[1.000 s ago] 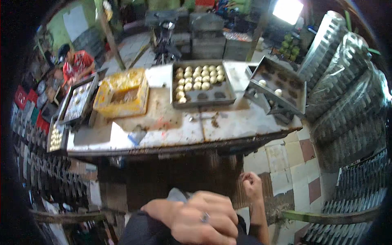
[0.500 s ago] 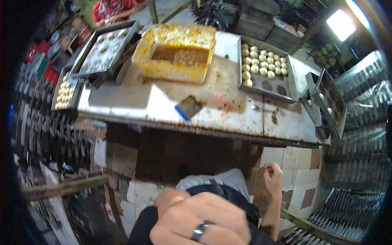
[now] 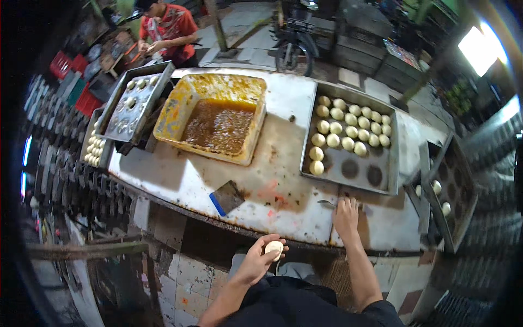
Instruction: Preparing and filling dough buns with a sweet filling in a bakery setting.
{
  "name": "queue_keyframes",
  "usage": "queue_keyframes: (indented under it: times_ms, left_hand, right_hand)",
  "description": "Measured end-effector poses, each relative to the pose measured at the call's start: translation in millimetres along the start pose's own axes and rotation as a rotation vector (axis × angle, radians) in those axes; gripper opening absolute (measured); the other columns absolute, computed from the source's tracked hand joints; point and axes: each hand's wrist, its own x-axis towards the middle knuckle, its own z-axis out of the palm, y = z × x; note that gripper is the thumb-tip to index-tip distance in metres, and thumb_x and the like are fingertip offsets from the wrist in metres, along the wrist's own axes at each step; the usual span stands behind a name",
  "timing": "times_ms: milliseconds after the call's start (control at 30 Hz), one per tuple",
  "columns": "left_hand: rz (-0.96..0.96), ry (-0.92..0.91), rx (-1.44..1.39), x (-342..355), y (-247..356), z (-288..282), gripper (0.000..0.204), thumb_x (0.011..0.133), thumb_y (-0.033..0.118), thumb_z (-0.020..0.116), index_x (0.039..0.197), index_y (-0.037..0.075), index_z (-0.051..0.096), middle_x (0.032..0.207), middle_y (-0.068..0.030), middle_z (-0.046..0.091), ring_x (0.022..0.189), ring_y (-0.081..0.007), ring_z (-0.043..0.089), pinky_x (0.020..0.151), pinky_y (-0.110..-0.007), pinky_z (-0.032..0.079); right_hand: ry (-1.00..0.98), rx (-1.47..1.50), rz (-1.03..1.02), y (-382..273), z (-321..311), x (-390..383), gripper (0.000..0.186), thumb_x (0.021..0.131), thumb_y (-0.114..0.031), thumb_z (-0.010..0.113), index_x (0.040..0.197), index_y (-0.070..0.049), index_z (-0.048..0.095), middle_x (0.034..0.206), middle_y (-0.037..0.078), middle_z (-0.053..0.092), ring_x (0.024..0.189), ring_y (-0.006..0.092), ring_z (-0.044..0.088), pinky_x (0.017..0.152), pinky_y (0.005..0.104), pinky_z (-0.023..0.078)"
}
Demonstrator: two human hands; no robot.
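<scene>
A pale round dough ball (image 3: pixel 274 249) rests in my left hand (image 3: pixel 258 261), the fingers curled around it just off the table's near edge. My right hand (image 3: pixel 346 219) reaches onto the tabletop, fingers bent down and closed at the end of a small thin metal tool (image 3: pixel 327 204). Only the tool's narrow tip shows to the left of the fingers; its exact kind is hidden. Beyond that hand, a metal tray (image 3: pixel 395 163) bears rows of similar dough balls, with dark round marks on its bare part.
A smeared yellow-white tub (image 3: pixel 163 131) holds brown liquid. A blue-edged scraper (image 3: pixel 227 198) lies near the front edge. More trays stand at left (image 3: pixel 117 131) and right (image 3: pixel 463 218). A person in red (image 3: pixel 180 27) handles something beyond the table; a motorbike (image 3: pixel 297 49) is behind.
My left hand has dropped away from close to the camera and now shows the dough ball. My right hand has moved up from beside my body onto the table. The view has shifted, bringing the person into sight.
</scene>
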Motion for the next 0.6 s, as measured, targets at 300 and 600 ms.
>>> queue_keyframes:
  times_ms: [300, 600]
  left_hand:
    - [0.173, 0.349, -0.182, 61, 44, 6, 0.024, 0.103, 0.019, 0.063, 0.119, 0.001, 0.063, 0.082, -0.0006, 0.062, 0.063, -0.0104, 0.056, 0.048, -0.027, 0.047]
    - [0.519, 0.452, -0.345, 41, 186, -141, 0.036, 0.107, 0.024, 0.053, 0.124, -0.007, 0.058, 0.114, -0.0212, 0.07, 0.106, -0.0283, 0.07, 0.1, -0.043, 0.057]
  right_hand:
    - [-0.755, 1.958, 0.115, -177, -71, 33, 0.008, 0.1, -0.005, 0.064, 0.106, -0.001, 0.059, 0.092, 0.009, 0.069, 0.076, 0.0171, 0.066, 0.067, 0.0288, 0.054]
    - [-0.259, 1.006, -0.339, -303, -135, 182, 0.022, 0.093, -0.002, 0.065, 0.115, 0.0, 0.07, 0.101, 0.012, 0.074, 0.083, 0.0234, 0.069, 0.076, 0.0347, 0.055]
